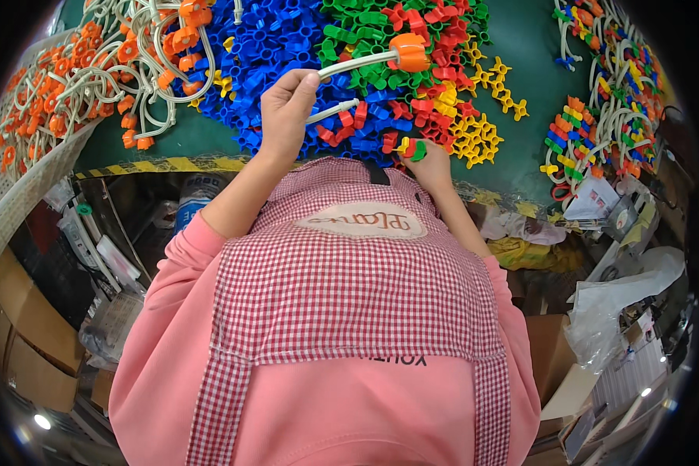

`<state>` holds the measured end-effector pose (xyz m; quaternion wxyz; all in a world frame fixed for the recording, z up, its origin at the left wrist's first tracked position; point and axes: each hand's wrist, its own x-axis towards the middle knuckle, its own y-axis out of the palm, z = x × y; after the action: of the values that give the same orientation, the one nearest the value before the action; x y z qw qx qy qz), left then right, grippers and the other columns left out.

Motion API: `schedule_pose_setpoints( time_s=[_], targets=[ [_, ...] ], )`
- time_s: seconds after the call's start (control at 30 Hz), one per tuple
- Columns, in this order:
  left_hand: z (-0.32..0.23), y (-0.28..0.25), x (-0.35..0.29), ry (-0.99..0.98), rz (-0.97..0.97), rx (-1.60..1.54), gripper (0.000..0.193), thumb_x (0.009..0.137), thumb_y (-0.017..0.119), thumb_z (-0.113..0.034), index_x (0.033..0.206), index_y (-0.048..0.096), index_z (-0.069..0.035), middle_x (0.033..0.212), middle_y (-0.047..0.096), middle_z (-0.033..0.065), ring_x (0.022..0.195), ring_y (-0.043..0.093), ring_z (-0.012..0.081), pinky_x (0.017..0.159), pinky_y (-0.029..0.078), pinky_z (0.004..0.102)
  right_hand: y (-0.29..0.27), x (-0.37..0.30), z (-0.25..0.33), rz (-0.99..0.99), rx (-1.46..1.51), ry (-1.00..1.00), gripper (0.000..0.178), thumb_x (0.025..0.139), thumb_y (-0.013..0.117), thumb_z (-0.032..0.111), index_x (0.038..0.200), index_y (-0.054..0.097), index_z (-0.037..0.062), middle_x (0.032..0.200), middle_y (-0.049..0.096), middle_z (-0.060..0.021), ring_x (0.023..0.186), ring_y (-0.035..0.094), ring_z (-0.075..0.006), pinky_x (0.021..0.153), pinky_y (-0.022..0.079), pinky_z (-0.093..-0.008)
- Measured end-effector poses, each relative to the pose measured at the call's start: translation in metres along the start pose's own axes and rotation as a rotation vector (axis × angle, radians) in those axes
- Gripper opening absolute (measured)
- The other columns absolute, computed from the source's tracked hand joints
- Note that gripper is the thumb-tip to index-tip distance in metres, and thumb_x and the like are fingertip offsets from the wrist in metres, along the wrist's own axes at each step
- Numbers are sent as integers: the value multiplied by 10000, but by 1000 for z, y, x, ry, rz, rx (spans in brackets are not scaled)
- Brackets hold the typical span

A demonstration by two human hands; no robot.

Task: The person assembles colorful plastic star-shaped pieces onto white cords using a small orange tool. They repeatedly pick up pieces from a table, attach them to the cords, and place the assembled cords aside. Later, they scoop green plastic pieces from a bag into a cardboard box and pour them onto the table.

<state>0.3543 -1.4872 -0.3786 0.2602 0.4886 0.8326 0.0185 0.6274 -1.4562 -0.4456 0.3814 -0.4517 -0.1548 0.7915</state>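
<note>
My left hand (287, 105) pinches a white rope (357, 64) between thumb and fingers. An orange, lobed plastic piece (410, 53) sits on the rope's far end, above the pile. The rope's other end, with a pale tip (346, 106), sticks out to the right below it. Close to the apron, my right hand (429, 166) is closed on small plastic pieces (413, 148) in yellow, green and red; its fingers partly hide them. Around both hands lie heaps of ring-shaped pronged pieces: blue (268, 78), green (412, 81), red (425, 110) and yellow (478, 138).
On the left, white ropes with orange pieces (62, 97) are heaped on a pale mesh surface (31, 175). Ropes strung with mixed-colour pieces (621, 116) lie at the right. Yellow-black tape (171, 165) runs along the green table's (532, 132) near edge.
</note>
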Motion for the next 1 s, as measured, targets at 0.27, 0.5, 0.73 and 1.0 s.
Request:
schedule_pose_setpoints(
  time_s=[0.27,0.5,0.73,1.0],
  targets=[
    [1,19,-13,-137,53,-85,190,862,604,-207,798,640,-31,549,400,-95,475,300,1,430,207,187,-23,-30,47,-85,891,23,232,733,720,67,934,652,-25,874,655,-36,750,603,-95,707,480,-251],
    [-7,15,-13,-119,36,-99,237,896,548,-223,797,584,-10,502,301,-83,420,220,18,391,152,209,-27,-33,75,-217,1207,-11,246,753,692,43,978,630,-34,907,641,-42,807,595,-101,748,462,-245],
    [-9,19,-12,-124,-42,-324,252,915,512,-258,835,562,-24,501,268,-82,407,216,24,377,158,205,-17,-34,68,-159,895,-107,279,735,714,65,983,626,-28,898,642,-38,761,591,-94,714,464,-236],
    [-12,20,-6,-104,205,-280,258,911,508,-250,823,550,-11,498,274,-71,412,224,34,394,168,214,-61,-23,88,-43,312,-324,352,685,752,108,994,622,2,891,659,-53,785,622,-124,727,491,-268]
  ],
)
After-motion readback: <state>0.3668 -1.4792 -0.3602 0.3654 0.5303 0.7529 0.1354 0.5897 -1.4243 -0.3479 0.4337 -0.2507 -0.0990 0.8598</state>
